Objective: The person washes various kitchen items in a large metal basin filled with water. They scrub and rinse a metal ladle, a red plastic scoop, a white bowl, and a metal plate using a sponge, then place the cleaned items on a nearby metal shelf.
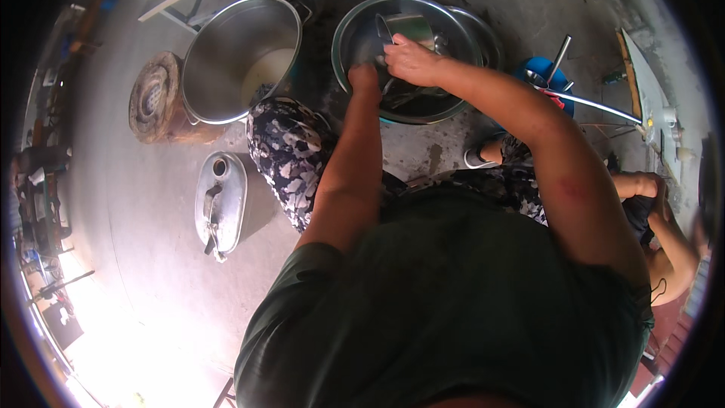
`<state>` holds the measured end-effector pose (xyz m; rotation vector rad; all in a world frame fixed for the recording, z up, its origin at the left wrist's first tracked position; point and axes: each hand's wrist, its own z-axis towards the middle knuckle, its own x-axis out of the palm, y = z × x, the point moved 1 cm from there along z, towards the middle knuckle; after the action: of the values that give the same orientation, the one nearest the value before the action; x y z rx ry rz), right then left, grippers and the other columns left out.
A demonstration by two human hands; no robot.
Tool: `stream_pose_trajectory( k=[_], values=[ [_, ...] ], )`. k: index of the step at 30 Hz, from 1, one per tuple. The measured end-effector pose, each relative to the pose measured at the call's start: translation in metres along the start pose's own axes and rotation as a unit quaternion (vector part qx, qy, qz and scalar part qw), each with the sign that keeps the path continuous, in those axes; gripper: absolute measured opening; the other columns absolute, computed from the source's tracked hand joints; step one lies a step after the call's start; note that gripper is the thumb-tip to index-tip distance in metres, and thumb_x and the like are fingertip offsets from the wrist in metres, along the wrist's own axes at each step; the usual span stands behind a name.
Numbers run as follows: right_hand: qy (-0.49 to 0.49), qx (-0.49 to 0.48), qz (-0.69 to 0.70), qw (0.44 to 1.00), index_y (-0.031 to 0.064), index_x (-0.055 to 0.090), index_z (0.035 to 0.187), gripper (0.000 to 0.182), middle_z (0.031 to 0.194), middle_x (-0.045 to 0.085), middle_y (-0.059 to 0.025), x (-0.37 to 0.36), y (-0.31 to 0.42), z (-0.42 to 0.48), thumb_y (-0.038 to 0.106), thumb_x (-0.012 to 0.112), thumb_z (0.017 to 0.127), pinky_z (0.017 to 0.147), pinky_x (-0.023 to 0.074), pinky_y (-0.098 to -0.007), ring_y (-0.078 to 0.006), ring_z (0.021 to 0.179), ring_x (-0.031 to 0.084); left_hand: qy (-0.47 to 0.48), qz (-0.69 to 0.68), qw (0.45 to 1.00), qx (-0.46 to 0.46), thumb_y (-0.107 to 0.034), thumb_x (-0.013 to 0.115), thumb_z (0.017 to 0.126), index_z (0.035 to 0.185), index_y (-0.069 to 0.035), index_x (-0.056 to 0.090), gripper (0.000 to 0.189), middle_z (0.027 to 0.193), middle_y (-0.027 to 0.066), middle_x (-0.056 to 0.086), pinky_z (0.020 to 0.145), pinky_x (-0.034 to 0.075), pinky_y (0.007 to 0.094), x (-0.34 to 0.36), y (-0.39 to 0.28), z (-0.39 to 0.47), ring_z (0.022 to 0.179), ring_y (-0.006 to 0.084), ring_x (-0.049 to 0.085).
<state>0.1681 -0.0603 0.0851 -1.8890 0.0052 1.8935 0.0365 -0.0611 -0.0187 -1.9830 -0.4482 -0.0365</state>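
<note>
A wide metal basin [338,31] stands on the floor in front of me. Inside it a metal pot [410,28] lies on its side, with spoon-like metal utensils [405,98] lower down in the dark bottom. My right hand [412,58] is over the basin, its fingers curled beside the pot's rim; what they grip, if anything, is unclear. To its left, my left hand [363,76] reaches down into the basin with the fingers hidden or blurred. Whether it holds anything cannot be made out.
Left of the basin stands a large, deep metal pot [226,56] with cloudy liquid at its bottom. A stump-like round block [152,99] and a metal canister [222,204] are farther left. A blue container [532,68] holds metal utensils at right. Another person's arm [674,260] appears behind my right arm.
</note>
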Motion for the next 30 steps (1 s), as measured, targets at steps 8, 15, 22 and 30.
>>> stream_pose_trajectory(
  k=[8,15,22,30],
  values=[
    [-0.119,0.001,0.162,0.98,0.0123,0.053,0.065,0.008,0.071,0.047,-0.0005,-0.019,0.037,0.004,0.016,0.052,0.071,0.077,0.033,-0.0363,-0.0186,0.08,0.046,-0.05,-0.151,0.986,-0.047,-0.019,0.055,0.081,0.09,-0.003,0.056,0.019,0.079,0.0082,0.056,0.054,0.043,0.0334,-0.003,-0.009,0.009,0.065,0.0192,0.052],
    [-0.202,0.258,0.141,0.934,0.0127,0.062,0.078,0.014,0.083,0.057,0.002,-0.03,0.047,-0.034,0.022,0.068,0.07,0.082,0.0328,-0.0355,-0.0186,0.087,0.05,-0.091,-0.113,0.968,0.204,-0.015,0.055,0.084,0.098,-0.002,0.05,0.02,0.08,0.0044,0.052,0.062,0.043,0.0272,0.0,-0.049,-0.018,0.069,0.0135,0.049],
    [-0.283,0.326,0.089,0.898,0.0165,0.06,0.077,0.011,0.077,0.055,0.0059,-0.025,0.064,-0.044,0.022,0.067,0.071,0.083,0.032,-0.0358,-0.0149,0.084,0.05,0.239,-0.126,0.939,-0.211,-0.029,0.057,0.081,0.123,-0.009,0.042,0.049,0.114,0.0127,0.05,0.076,0.046,0.0506,0.007,-0.053,-0.061,0.102,0.0289,0.05],
    [-0.012,0.327,0.522,0.788,0.0105,0.065,0.093,0.02,0.084,0.066,-0.0078,0.029,0.024,-0.032,0.018,0.059,0.076,0.072,0.0483,-0.0344,-0.0228,0.08,0.063,0.032,0.009,0.968,0.25,-0.005,0.063,0.077,0.134,-0.002,0.027,0.068,0.129,0.0148,0.038,0.095,0.038,0.0372,0.0,-0.026,-0.03,0.114,0.0277,0.044]
  ],
)
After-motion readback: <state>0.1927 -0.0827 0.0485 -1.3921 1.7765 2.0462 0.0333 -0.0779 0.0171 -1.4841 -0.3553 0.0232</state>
